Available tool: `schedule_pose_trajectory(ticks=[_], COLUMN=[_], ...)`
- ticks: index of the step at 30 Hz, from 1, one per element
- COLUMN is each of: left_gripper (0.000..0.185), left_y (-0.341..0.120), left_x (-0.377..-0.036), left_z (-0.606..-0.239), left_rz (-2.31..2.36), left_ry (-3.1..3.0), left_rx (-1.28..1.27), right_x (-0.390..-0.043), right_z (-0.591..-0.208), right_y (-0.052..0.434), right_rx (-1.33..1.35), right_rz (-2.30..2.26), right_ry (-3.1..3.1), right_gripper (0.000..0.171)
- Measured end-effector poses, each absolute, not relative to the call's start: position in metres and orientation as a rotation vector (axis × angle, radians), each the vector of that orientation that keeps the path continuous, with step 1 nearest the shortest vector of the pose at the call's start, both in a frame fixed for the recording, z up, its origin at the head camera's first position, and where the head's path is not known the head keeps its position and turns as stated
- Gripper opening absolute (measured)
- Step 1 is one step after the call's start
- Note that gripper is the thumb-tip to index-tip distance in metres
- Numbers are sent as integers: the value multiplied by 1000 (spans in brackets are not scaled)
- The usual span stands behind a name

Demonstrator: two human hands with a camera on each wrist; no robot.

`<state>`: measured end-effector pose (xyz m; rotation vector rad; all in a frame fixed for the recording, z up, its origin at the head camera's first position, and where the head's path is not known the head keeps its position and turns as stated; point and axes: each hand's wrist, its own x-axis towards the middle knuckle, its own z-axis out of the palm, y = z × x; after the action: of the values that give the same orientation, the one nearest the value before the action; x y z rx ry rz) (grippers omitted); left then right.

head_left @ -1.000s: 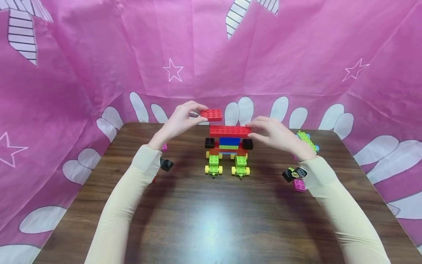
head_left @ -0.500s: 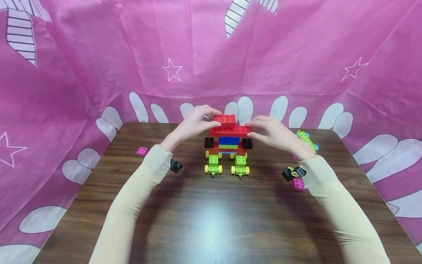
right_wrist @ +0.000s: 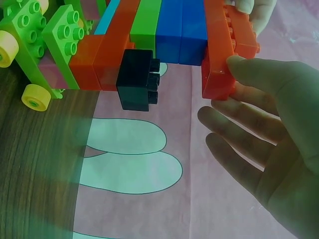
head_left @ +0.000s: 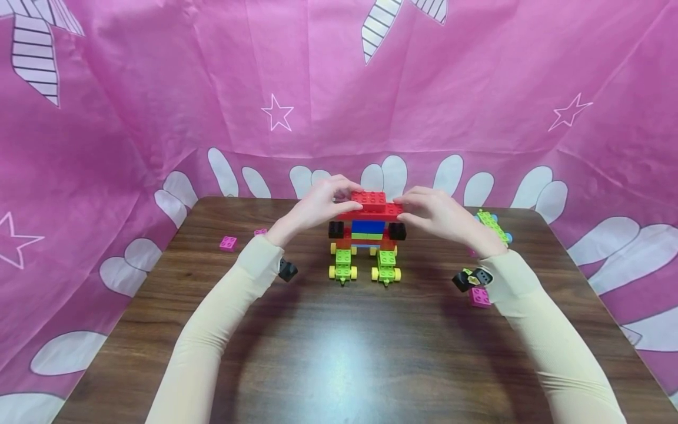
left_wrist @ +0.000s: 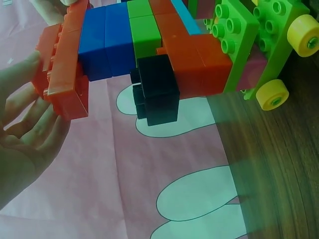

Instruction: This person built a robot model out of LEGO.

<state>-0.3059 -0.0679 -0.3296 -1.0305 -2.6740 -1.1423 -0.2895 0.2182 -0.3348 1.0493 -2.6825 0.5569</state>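
Note:
My left hand [head_left: 324, 201] pinches a red toy brick [head_left: 375, 201] between thumb and fingers. That brick sits on or just against the studs of a long red row [left_wrist: 70, 59], and I cannot tell if it is fully pressed down. With thumb and fingers, my right hand [head_left: 442, 215] grips the row's right end. Beneath come blue bricks [right_wrist: 182, 32], a green layer [right_wrist: 145, 27] and red bricks, with a black brick [left_wrist: 157, 89] jutting from each side. Green wheeled bases [head_left: 343, 265] with yellow wheels stand under this upright figure.
Pink bricks [head_left: 228, 243] lie at the table's left, partly by the left sleeve. Another pink brick [head_left: 479, 297] sits beneath the right wrist. A green piece with blue wheels [head_left: 492, 226] is at the back right. A pink curtain [head_left: 339, 129] hangs behind the brown table [head_left: 339, 353].
My left hand has carried the red brick rightward and down, from left of the figure onto the long red row. My right hand has stayed at the row's right end.

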Motion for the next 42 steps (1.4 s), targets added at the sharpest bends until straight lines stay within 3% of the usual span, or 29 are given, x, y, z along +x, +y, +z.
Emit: schedule_pose_trajectory(ticks=[21, 42], left_gripper=[36, 38], left_y=[-72, -77], left_x=[-304, -307], left_z=[-328, -332], left_rz=[-1058, -1227], left_ry=[-2682, -2715], left_rx=[-1136, -1037], right_x=[-288, -296], right_z=[-334, -320], right_y=[219, 209], right_rx=[1060, 1108], right_rz=[555, 619], right_ry=[-2678, -2687], right_gripper=[42, 37])
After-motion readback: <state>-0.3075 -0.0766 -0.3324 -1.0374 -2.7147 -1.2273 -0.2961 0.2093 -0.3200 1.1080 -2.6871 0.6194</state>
